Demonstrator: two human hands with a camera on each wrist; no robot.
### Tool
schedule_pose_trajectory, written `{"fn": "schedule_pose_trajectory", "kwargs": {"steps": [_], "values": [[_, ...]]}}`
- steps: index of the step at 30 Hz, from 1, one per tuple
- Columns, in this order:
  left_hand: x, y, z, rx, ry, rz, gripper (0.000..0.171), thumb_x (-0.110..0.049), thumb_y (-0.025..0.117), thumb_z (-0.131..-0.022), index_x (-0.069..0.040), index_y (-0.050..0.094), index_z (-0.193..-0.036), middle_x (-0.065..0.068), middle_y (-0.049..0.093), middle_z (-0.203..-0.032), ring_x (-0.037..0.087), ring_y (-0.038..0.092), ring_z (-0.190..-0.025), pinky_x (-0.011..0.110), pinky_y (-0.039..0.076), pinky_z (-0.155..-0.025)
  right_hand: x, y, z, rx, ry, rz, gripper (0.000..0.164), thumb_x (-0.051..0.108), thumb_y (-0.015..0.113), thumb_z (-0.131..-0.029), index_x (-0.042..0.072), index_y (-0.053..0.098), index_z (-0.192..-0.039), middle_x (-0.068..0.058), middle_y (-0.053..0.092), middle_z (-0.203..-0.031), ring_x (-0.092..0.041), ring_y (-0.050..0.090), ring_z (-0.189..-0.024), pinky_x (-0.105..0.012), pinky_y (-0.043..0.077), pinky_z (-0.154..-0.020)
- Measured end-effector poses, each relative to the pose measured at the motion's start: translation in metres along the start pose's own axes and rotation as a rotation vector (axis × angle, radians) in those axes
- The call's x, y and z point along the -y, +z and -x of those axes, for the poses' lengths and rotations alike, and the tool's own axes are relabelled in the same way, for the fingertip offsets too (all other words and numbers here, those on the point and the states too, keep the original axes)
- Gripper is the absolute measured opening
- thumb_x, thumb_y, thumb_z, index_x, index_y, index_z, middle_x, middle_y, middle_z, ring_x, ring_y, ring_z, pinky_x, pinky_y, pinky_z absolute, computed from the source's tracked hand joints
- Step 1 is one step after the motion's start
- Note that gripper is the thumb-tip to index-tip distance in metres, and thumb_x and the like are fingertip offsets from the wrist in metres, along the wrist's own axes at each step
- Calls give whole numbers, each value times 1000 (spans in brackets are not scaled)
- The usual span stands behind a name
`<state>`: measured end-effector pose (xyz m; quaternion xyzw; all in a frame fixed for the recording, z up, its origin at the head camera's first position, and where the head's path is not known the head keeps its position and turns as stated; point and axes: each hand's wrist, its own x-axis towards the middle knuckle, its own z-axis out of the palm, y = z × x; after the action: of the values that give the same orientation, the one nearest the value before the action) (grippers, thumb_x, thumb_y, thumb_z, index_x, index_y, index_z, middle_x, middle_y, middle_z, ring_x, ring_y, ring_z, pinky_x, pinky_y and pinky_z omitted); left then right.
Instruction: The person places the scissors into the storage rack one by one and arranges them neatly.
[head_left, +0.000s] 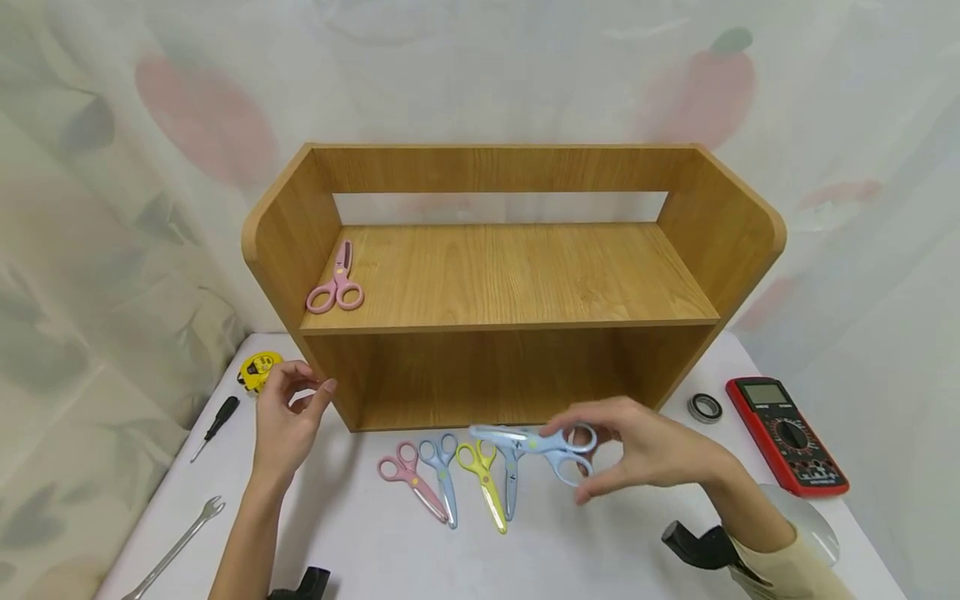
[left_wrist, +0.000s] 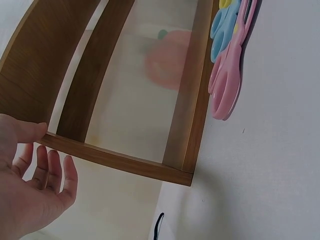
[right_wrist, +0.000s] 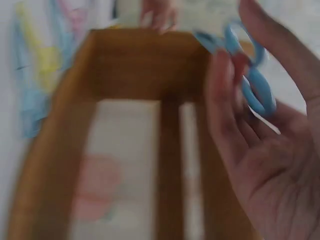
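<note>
My right hand point(head_left: 637, 442) holds a pair of light blue scissors point(head_left: 558, 442) by the handle loops, blades toward the left, over the row in front of the shelf. The right wrist view shows these scissors point(right_wrist: 257, 90) between thumb and fingers. At the left side panel of the wooden shelf point(head_left: 510, 325), my left hand point(head_left: 288, 417) pinches the edge between thumb and index finger, the other fingers loosely bent. Below the held pair lie pink scissors point(head_left: 412, 479), blue scissors point(head_left: 442, 475), yellow scissors point(head_left: 486, 483) and another blue pair point(head_left: 512, 483), partly covered.
Pink scissors point(head_left: 340, 279) lie on the upper board at its left end. Left of the shelf are a yellow tape measure point(head_left: 258, 369), a screwdriver point(head_left: 217, 423) and a wrench point(head_left: 176, 546). On the right are a black ring point(head_left: 705, 407) and a red multimeter point(head_left: 787, 435).
</note>
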<state>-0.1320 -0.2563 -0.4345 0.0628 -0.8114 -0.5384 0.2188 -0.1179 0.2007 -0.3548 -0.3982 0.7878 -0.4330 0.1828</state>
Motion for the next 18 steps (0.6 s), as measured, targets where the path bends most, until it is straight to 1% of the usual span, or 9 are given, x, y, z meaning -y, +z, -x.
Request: {"fn": "schedule_pose_trajectory", "kwargs": {"steps": [2,3,5,7,8,11,14,16,18], "values": [[0,0,0,-2,-2,1,35,-5,77,-99,-2,55,-125,-13,59,-107,2,62,-101,6,53,-84,20,-6,-16,-110,-116,11,63,19,96,-83,11,68,-138,-4,75,-114,-11,67,-98,-26,63,-88],[0,0,0,-3,-2,2,35,-5,77,-99,-2,55,-125,-13,58,-107,2,62,-101,6,52,-84,29,-9,-25,-166,-156,19,64,14,96,-82,9,68,-138,-6,75,-116,-14,67,-99,-27,64,-89],[0,-1,0,-4,-3,4,35,-5,77,-99,-2,54,-125,-13,59,-107,3,63,-101,6,53,-84,46,-13,-45,-266,-177,46,66,9,96,-80,8,67,-140,-6,75,-116,-16,69,-101,-28,64,-91],[0,-1,0,-4,-2,4,35,-5,78,-99,-3,55,-124,-13,59,-107,2,63,-101,6,52,-84,60,-17,-67,-343,-148,79,68,10,97,-80,9,67,-141,-7,75,-114,-19,69,-100,-29,64,-89],[1,-1,-1,-4,-1,6,35,-5,78,-99,-3,55,-124,-13,59,-107,2,63,-101,6,53,-84,65,-19,-78,-372,-121,96,67,12,97,-80,9,68,-141,-7,75,-112,-20,70,-99,-31,64,-89],[1,-1,-1,-2,2,12,35,-4,78,-98,-3,55,-124,-13,59,-106,2,63,-101,7,53,-83,74,-24,-114,-423,-50,154,66,23,98,-81,11,70,-139,-7,75,-106,-20,69,-94,-33,62,-83],[2,-1,-1,4,6,14,35,-4,78,-98,-2,55,-124,-12,59,-107,2,63,-102,7,53,-82,76,-30,-148,-439,4,203,65,31,98,-80,9,72,-136,-7,75,-101,-20,67,-86,-31,58,-76],[2,-1,-1,8,9,15,35,-4,78,-98,-2,55,-125,-12,59,-107,2,63,-102,8,53,-83,75,-32,-169,-434,30,233,66,35,98,-80,8,73,-135,-5,74,-99,-18,63,-83,-28,53,-71],[2,-1,-1,9,10,15,35,-4,78,-98,-2,54,-125,-11,59,-107,2,63,-102,8,53,-83,72,-31,-187,-422,43,249,66,37,98,-80,8,73,-135,-4,73,-97,-17,61,-82,-26,50,-70]]}}
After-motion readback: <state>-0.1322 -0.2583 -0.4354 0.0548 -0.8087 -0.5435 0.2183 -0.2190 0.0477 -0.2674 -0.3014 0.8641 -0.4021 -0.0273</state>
